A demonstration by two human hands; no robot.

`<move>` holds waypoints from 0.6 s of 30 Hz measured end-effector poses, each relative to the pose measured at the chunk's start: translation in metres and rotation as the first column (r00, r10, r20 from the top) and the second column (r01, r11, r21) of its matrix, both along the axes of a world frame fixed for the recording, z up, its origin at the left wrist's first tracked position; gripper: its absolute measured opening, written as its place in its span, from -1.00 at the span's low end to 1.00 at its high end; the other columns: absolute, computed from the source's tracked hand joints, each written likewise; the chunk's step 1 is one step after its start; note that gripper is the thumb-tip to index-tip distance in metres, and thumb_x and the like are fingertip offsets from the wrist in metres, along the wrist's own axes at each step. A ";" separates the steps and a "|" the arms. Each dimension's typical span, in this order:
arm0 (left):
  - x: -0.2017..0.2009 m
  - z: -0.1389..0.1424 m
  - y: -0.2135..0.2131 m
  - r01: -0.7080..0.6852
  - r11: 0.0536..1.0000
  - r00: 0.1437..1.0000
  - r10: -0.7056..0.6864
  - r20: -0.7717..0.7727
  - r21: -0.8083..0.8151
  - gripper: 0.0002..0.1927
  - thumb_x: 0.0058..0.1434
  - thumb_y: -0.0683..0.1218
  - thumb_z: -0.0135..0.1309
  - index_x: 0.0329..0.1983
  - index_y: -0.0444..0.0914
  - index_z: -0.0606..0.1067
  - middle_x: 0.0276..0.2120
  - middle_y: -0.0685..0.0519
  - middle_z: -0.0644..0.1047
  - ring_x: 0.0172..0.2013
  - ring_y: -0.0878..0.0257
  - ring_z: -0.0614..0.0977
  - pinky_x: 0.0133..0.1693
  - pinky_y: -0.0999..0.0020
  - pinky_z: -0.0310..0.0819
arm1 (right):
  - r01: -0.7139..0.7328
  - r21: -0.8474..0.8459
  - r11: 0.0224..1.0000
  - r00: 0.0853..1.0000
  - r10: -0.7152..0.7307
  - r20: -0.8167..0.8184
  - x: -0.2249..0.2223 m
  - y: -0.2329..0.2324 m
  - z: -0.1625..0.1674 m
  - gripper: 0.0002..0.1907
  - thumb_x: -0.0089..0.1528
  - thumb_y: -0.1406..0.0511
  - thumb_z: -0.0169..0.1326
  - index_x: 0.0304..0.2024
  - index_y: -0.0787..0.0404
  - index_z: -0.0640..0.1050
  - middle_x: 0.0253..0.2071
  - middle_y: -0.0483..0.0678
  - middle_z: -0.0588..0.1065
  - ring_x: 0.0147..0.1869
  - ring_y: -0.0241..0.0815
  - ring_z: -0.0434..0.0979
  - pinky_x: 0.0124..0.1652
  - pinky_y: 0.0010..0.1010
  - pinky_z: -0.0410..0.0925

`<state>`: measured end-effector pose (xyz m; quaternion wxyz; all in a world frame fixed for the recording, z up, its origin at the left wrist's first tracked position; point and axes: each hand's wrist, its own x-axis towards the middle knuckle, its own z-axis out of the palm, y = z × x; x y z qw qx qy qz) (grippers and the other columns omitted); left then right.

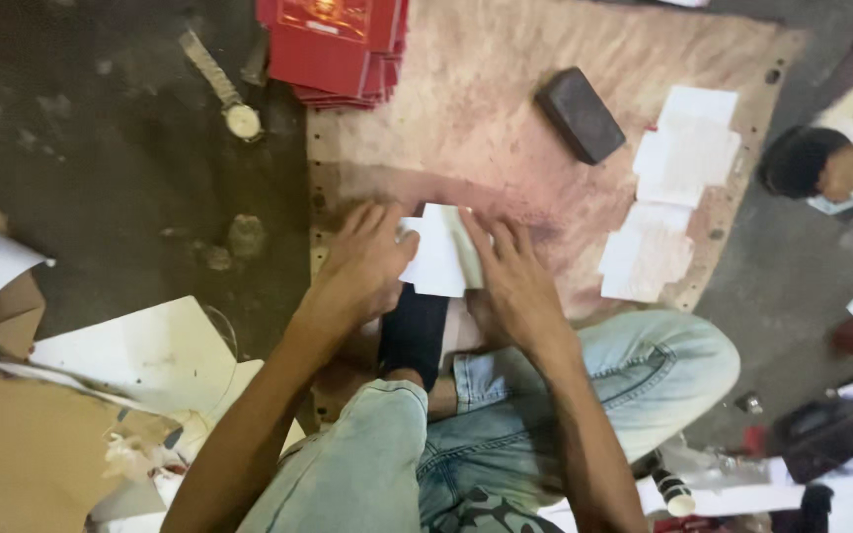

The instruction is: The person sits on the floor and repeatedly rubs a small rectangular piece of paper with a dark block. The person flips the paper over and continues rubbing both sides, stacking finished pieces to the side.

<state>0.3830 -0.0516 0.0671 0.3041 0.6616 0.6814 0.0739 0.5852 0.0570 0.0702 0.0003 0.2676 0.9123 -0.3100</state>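
Clothing: light blue jeans (634,370) — faded denim with visible seams, cuffs rolled. One dark sock (413,331), just above the jeans cuff. Forearms bare — no sleeves, and nothing worn on the left hand (362,266) or right hand (515,281).

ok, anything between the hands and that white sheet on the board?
Nothing visible. The left hand and right hand both lie directly on the white paper piece on the brown board. The dark block and the stacked white sheets lie apart, further out.
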 end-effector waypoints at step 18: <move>0.003 -0.013 0.019 0.055 0.992 0.994 -0.065 0.090 0.112 -0.39 -0.16 -0.07 0.39 0.04 -0.11 0.53 0.14 -0.23 0.38 0.16 -0.16 0.40 0.11 -0.02 0.30 | 0.671 -0.545 0.503 0.610 -0.793 0.018 0.032 -0.011 -0.051 -0.71 0.27 0.26 0.31 -0.14 0.42 0.67 -0.29 0.00 0.60 -0.30 -0.21 0.56 -0.31 -0.34 0.42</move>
